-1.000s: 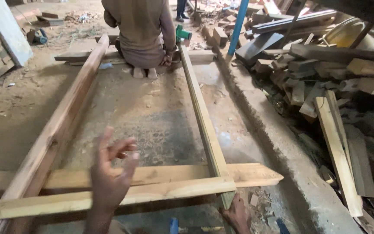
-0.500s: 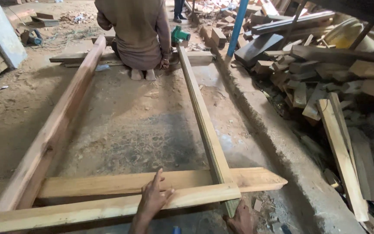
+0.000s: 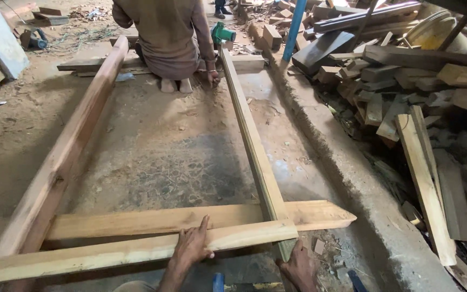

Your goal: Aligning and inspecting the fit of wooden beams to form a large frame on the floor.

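The left hand (image 3: 192,246) lay flat and open on the near wooden batten (image 3: 136,249), while the right hand (image 3: 300,266) gripped the long rail (image 3: 255,151) at its end.

Hands (image 3: 244,254) on wooden frame (image 3: 136,251)

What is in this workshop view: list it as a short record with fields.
Left hand: flat on the near cross plank, palm down
Right hand: at the near end of the right long rail
Frame: two long rails and cross planks lying on the dirt floor
Left rail: thicker, reddish beam
Other person: squatting at the far end, back turned
Right side: heap of scrap wood
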